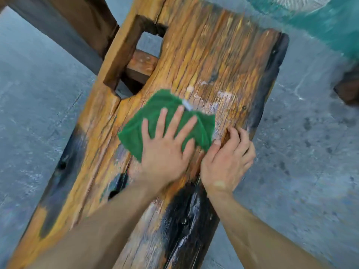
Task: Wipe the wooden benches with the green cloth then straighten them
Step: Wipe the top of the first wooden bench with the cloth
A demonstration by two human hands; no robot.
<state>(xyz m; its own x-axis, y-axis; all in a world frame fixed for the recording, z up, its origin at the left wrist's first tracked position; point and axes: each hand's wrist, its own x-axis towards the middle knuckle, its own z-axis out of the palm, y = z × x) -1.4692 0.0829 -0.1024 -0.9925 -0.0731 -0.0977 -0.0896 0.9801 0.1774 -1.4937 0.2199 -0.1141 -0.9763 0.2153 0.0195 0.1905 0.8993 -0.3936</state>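
A rough orange-brown wooden bench (213, 55) with black patches and a square hole near its far left runs from bottom left to upper right. The green cloth (155, 113), folded, lies flat on the bench top. My left hand (167, 148) presses down on the cloth with fingers spread wide. My right hand (227, 162) rests beside the cloth near the bench's right edge, its fingers curled on the wood and its thumb touching the cloth's corner. Whitish marks (223, 98) show on the wood just beyond the cloth.
Grey concrete floor (38, 113) surrounds the bench. A dark wooden beam (77, 22) of another piece crosses the upper left. A teal surface (330, 26) lies at the upper right, and a dark wooden end (347, 88) pokes in at the right edge.
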